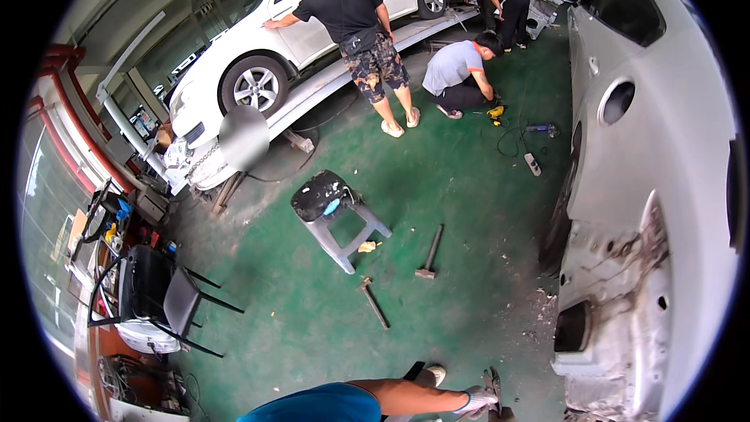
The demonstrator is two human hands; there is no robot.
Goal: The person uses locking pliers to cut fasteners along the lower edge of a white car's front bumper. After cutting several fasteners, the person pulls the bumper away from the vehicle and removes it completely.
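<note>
My left arm, in a blue sleeve, reaches to the right along the lower edge. My left hand [478, 399], in a pale glove, is closed at a dark metal tool [492, 383] with a narrow upper end; its exact kind is unclear. A light shoe [435, 375] shows just above the forearm. My right hand does not show. Farther ahead on the green floor lie a hammer [373, 302] and a second, larger hammer [431, 253], both apart from my hand.
A grey stool [332, 246] with a black seat stands ahead. At left is a black chair [181, 301]. A stripped silver car body [656, 148] lines the right side. One person [348, 16] stands by a raised white car [258, 55]; another [461, 70] crouches near a yellow power tool [495, 113].
</note>
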